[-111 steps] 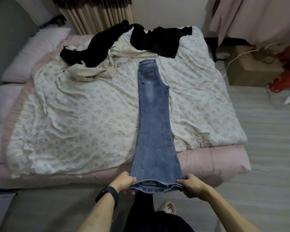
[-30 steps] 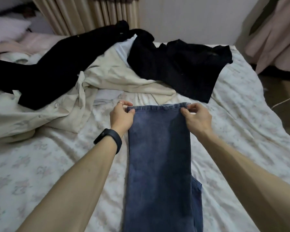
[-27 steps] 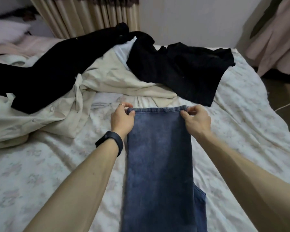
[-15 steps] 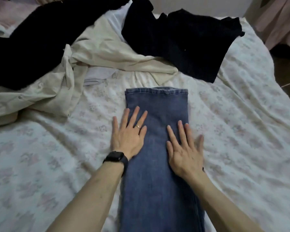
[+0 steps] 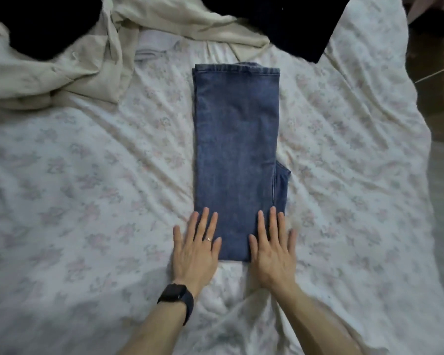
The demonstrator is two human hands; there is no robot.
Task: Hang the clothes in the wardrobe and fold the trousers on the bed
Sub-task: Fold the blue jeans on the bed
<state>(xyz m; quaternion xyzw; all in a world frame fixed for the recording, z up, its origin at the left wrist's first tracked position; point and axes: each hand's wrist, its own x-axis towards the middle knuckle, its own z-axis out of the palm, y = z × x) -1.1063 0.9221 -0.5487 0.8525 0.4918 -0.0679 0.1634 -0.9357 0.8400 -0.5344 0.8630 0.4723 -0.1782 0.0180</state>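
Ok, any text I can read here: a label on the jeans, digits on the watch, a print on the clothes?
No readable text anywhere in this view.
jeans: no tag or brand patch shows on the folded side.
watch: face dark, no digits.
sheet: floral print only, no words.
cream garment and black clothes: plain, no lettering in view.

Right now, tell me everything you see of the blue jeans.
The blue jeans are washed denim, folded into a long flat strip on the floral sheet, stitched hems at the far end, fold nearest the person. A lower layer peeks out along the right edge. Left hand and right hand press flat on the near end.
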